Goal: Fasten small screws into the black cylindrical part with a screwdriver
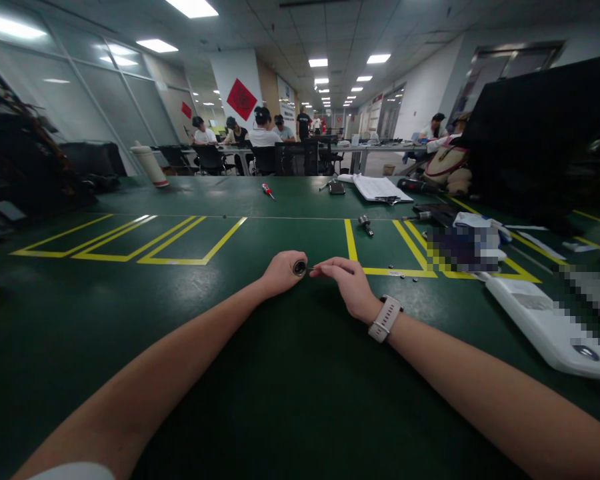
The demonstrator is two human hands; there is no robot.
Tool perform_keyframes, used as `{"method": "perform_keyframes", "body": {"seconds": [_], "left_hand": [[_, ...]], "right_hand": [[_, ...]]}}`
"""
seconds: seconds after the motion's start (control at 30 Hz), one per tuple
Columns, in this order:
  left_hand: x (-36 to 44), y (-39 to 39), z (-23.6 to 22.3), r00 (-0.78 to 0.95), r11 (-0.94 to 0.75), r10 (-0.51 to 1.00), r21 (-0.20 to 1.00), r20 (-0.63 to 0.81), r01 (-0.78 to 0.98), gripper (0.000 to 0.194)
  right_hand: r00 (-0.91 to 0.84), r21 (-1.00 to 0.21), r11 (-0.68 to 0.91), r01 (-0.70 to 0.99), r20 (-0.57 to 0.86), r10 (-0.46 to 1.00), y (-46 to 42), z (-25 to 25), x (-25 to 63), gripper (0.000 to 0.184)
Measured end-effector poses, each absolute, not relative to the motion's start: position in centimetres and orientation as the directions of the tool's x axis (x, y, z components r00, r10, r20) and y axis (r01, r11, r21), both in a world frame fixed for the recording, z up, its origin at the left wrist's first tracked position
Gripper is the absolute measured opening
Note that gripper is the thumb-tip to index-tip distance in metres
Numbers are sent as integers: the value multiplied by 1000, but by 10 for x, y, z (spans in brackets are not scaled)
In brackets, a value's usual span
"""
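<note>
My left hand point(281, 272) rests on the green table point(290, 400), curled into a fist round a small black round part point(299, 268) whose open end faces right. My right hand point(347, 281), with a pale watch point(385, 319) on the wrist, is pinched at the fingertips right beside that part, holding something thin that I cannot make out. Both hands meet near the middle of the table, just in front of a yellow marked box point(380, 250).
A few small screws point(403, 277) lie right of my hands. Farther off are a small tool point(365, 224), a red-handled screwdriver point(267, 191), a phone point(337, 188), papers point(380, 188) and a white device point(550, 327) at right. A white bottle point(149, 164) stands far left. Several people sit at tables behind.
</note>
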State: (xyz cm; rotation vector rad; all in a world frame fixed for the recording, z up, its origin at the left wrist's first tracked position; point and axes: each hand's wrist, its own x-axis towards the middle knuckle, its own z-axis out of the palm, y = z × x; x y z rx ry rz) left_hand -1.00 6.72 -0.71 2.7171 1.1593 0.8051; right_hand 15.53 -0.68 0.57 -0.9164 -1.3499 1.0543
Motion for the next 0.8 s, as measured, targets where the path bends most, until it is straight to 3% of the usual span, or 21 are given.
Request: {"method": "perform_keyframes", "body": {"seconds": [0.1, 0.2, 0.27, 0.37, 0.47, 0.57, 0.63, 0.7, 0.8], "left_hand": [[-11, 70, -9, 564, -714, 694, 327, 449, 619, 4], [-11, 71, -10, 552, -710, 701, 376, 451, 595, 5], [-10, 70, -9, 550, -706, 706, 381, 446, 597, 6], [-9, 69, -8, 566, -705, 704, 332, 429, 626, 5], [-8, 67, -7, 590, -713, 690, 251, 420, 655, 7], [-8, 66, -7, 618, -728, 670, 197, 411, 657, 9], [-8, 66, -7, 627, -731, 667, 191, 403, 655, 9], [-8, 66, -7, 617, -725, 677, 216, 402, 654, 6], [-10, 67, -7, 598, -718, 689, 273, 410, 640, 4]], "right_hand": [[-62, -947, 87, -310, 111, 992, 0, 4, 157, 13], [-78, -929, -9, -369, 22, 997, 2, 3, 157, 13], [-60, -940, 27, -341, 50, 997, 0, 3, 156, 13], [-19, -968, 238, -75, 240, 970, -6, 6, 153, 14], [-80, -826, 454, 333, 455, 887, -14, 9, 151, 15], [-134, -752, 492, 439, 486, 863, -17, 13, 151, 16], [-111, -845, 423, 327, 410, 905, -14, 13, 153, 17], [-80, -954, 281, 106, 274, 958, -8, 13, 156, 17], [-100, -976, 44, -215, 66, 993, 0, 10, 162, 13]]}}
